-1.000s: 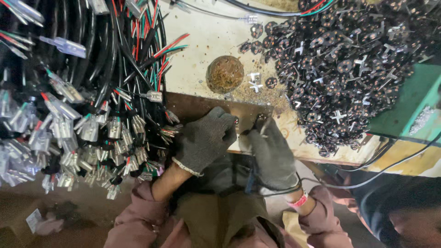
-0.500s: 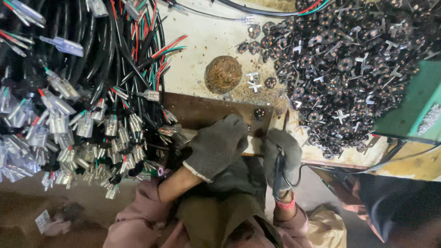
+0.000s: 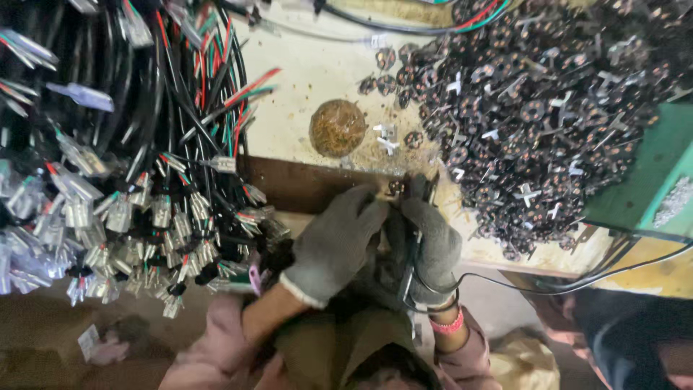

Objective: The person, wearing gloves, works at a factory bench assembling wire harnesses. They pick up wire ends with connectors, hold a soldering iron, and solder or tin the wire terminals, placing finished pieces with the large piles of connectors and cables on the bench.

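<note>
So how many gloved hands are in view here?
2: the left hand and the right hand, both in grey knit gloves, meet at the bench edge over a small dark part. None seem hidden.

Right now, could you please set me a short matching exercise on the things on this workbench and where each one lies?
Things:
1. wire bundle
2. heap of small dark parts
3. round brown lump
4. green box

Places:
a. far right edge
b. left side
c. upper right
d. centre, above both gloved hands

Pairs: 1-b, 2-c, 3-d, 4-a
</note>
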Motion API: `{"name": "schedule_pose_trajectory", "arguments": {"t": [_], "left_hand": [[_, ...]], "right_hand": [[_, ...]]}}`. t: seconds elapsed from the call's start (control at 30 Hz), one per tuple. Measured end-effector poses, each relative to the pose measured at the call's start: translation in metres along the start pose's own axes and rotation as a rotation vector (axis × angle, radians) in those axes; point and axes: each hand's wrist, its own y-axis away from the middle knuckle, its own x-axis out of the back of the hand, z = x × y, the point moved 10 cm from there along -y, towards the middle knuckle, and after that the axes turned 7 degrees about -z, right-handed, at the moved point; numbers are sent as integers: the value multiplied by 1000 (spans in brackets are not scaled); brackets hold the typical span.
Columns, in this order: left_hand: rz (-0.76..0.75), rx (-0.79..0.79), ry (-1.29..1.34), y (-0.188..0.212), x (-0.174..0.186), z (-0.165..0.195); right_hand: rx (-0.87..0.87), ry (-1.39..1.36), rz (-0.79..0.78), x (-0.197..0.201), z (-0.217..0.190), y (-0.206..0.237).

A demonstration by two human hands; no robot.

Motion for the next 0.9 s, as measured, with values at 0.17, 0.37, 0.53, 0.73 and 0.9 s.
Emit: {"name": "schedule_pose_trajectory", "arguments": {"t": [0.17,0.37,0.53,0.73,0.9], "left_hand": [[-284,192,-305,31,-5,-15],[-470,50,-178,-19,49,74],[444,-326,-254,-55,163,142],[51,-341,-192,-15,108,104],[151,501,-1067,-29,191,-43]], "right_hand": [[-243,-385,241,4,59,40],[-519,-600,234,-27,113,82],[-286,-493,236,-3,51,40],[-234,-494,281,4,4,-1],[-219,-442,266,10,-4,-7]]}}
